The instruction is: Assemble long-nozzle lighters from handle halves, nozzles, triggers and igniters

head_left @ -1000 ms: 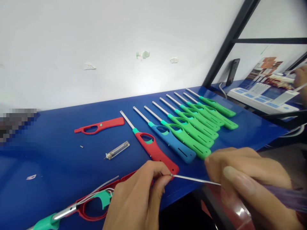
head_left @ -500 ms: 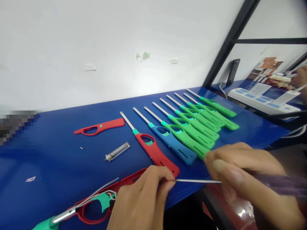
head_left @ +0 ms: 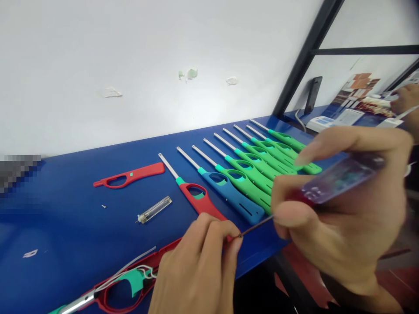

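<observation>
My right hand point(head_left: 340, 218) holds a screwdriver by its clear purple handle point(head_left: 343, 179), blurred by motion. The screwdriver's thin shaft point(head_left: 257, 226) points left, its tip meeting the pinched fingertips of my left hand point(head_left: 203, 266). Whatever is in that pinch is too small or hidden to name. Under my left hand lies an opened red lighter shell point(head_left: 113, 298), partly covered, with a green trigger point(head_left: 135, 281), white wires and a metal tube point(head_left: 78, 303) in it. A loose red shell half point(head_left: 144, 172) and a clear fuel tank point(head_left: 155, 209) lie behind.
Assembled lighters line the blue table point(head_left: 81, 244): a red one point(head_left: 199, 200), a blue one point(head_left: 235, 196) and several green ones point(head_left: 248, 174). A tiny part point(head_left: 104, 206) lies at left. Behind the black frame point(head_left: 304, 56) are a phone point(head_left: 313, 95) and another person's hand point(head_left: 406, 102).
My right hand has risen and turned, so the screwdriver now slants upward to the right. My left hand keeps its pinch at the tip. The view has shifted slightly.
</observation>
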Demonstrator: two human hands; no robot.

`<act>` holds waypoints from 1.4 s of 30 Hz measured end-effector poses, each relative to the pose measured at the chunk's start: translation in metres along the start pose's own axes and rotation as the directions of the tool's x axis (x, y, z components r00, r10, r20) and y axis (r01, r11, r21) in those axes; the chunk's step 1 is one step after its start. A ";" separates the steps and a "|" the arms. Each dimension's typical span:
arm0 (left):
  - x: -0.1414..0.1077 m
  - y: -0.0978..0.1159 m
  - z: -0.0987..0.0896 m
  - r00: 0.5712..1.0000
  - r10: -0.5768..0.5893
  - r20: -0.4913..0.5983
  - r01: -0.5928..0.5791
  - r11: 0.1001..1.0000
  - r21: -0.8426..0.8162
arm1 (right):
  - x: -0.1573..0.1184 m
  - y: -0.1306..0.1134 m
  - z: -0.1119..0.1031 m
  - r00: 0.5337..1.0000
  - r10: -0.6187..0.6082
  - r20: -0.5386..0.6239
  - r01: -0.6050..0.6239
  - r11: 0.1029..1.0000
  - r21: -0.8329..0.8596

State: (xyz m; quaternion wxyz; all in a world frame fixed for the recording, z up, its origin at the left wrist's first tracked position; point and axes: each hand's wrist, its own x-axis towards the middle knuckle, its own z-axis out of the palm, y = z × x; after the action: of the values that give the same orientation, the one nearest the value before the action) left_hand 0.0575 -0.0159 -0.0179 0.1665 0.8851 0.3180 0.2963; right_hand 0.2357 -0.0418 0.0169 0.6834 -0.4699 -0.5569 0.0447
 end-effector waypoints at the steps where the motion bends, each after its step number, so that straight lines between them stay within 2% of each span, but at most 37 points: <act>1: 0.001 -0.002 0.002 0.999 0.044 -0.010 -0.044 0.998 0.034 | 0.000 0.001 -0.001 0.998 -0.002 0.059 0.001 1.000 0.006; 3: 0.003 -0.006 0.007 0.993 0.115 -0.020 -0.112 0.989 0.093 | 0.000 0.002 -0.004 0.986 0.022 0.168 -0.028 0.999 0.035; 6: 0.005 -0.010 0.011 0.990 0.141 -0.028 -0.136 0.980 0.145 | 0.005 0.000 -0.008 0.955 0.046 0.295 -0.060 0.998 0.037; 10: 0.002 -0.013 0.013 0.987 0.159 -0.023 -0.152 0.972 0.179 | 0.011 -0.003 -0.012 0.882 -0.014 0.471 0.028 0.999 -0.022; 13: -0.001 -0.017 0.015 0.983 0.178 0.045 -0.184 0.963 0.200 | 0.009 -0.003 -0.011 0.902 -0.029 0.430 0.062 0.996 -0.063; 16: -0.003 -0.020 0.017 0.977 0.182 0.114 -0.203 0.952 0.227 | 0.009 -0.001 -0.011 0.890 -0.087 0.448 0.129 0.990 -0.064; 19: -0.002 -0.019 0.019 0.978 0.188 0.092 -0.204 0.954 0.221 | 0.011 0.001 -0.010 0.876 -0.133 0.464 0.182 0.981 -0.063; 24: 0.000 -0.015 0.020 0.987 0.159 0.018 -0.160 0.970 0.182 | 0.010 0.001 -0.010 0.898 -0.098 0.428 0.133 0.990 -0.052; 28: 0.000 -0.015 0.018 0.989 0.140 0.050 -0.147 0.975 0.167 | 0.007 0.000 -0.012 0.908 -0.088 0.410 0.116 0.992 -0.045; 33: -0.002 -0.019 0.016 0.981 0.119 0.154 -0.145 0.975 0.171 | 0.007 0.002 -0.014 0.921 -0.028 0.388 0.059 0.996 -0.069; 39: -0.003 -0.020 0.016 0.981 0.142 0.131 -0.163 0.972 0.168 | 0.006 0.001 -0.013 0.929 0.024 0.369 0.007 0.997 -0.082; 42: -0.002 -0.019 0.015 0.979 0.128 0.158 -0.155 0.973 0.171 | 0.007 0.001 -0.013 0.927 0.019 0.375 0.002 0.999 -0.054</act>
State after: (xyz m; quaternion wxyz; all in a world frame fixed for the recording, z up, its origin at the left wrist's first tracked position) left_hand 0.0568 -0.0048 -0.0402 0.0860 0.9364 0.2665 0.2116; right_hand 0.2492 -0.0451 0.0219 0.5512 -0.4731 -0.6763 0.1220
